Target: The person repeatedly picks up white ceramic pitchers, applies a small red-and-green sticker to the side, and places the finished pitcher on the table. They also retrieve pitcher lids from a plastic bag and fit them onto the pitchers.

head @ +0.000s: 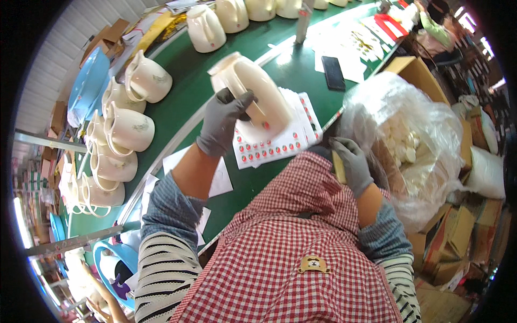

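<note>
My left hand, in a grey glove, grips the handle of a cream pitcher that is tilted over the green work surface. A round red and green sticker shows near one end of the pitcher. Beneath it lie white sheets of round stickers. My right hand, gloved too, is by the table edge at my apron, with a flat yellowish piece held at its fingers; what it is I cannot tell.
Several cream pitchers stand at the left, others at the back. A black phone lies on the table. At the right, a plastic bag of small white caps sits in a cardboard box. Other people work at upper right and lower left.
</note>
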`<state>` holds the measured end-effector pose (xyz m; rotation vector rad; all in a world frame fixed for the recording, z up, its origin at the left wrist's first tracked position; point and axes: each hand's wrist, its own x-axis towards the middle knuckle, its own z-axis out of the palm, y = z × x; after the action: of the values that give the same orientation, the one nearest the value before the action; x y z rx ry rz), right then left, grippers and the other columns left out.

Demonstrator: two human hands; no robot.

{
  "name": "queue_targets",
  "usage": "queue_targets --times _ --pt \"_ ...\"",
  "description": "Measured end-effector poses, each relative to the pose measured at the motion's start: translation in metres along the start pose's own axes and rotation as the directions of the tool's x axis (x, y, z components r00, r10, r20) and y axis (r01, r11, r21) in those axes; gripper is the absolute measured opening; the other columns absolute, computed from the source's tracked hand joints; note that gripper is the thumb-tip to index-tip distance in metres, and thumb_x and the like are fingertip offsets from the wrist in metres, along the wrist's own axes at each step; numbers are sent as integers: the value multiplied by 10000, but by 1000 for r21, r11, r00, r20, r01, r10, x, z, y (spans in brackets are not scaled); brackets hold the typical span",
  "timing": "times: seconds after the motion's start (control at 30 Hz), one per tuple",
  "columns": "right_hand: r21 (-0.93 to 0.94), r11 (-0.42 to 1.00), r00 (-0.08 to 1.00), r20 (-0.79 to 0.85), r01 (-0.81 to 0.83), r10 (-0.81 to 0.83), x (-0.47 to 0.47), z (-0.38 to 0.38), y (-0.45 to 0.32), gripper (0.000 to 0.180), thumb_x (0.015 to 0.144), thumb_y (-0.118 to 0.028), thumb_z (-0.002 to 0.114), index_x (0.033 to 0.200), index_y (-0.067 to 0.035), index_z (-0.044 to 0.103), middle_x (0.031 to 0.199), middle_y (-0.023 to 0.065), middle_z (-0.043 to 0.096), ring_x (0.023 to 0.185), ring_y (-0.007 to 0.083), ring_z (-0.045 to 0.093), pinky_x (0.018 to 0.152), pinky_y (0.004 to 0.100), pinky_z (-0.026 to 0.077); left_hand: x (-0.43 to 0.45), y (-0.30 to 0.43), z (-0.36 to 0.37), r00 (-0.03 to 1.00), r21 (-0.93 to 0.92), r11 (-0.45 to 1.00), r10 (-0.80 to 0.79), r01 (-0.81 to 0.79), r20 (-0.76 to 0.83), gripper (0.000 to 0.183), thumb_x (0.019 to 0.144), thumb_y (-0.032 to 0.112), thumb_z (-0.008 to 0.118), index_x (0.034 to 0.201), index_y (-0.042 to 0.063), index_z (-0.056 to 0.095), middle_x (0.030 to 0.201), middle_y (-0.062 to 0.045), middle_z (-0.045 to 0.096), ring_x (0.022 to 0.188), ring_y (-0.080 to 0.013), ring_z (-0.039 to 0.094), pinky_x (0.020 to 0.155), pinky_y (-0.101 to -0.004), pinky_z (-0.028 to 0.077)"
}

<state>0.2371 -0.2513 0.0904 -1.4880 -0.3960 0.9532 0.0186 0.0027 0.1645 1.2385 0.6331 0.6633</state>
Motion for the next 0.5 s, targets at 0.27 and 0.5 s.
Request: queue_targets --times 0.27,0.5 --pt "-296 911 943 256 287 -214 83 97 6 640 932 -173 638 1487 16 381 1512 194 419 1397 268 408 1147 353 323 153 -26 -135 852 273 961 178 -43 -492 326 826 108 787 1093 -23 654 964 -105 705 796 -193 664 716 -332 541" --pt "-117 992 998 -49 -47 42 12 -27 25 357 977 -118 614 1295 42 603 1207 110 667 1072 180 629 942 297 499 256 -39 -212 724 620 774 351 133 -594 392 777 242 825 1042 -16 696 910 -149 745 803 -247 695 750 -354 527"
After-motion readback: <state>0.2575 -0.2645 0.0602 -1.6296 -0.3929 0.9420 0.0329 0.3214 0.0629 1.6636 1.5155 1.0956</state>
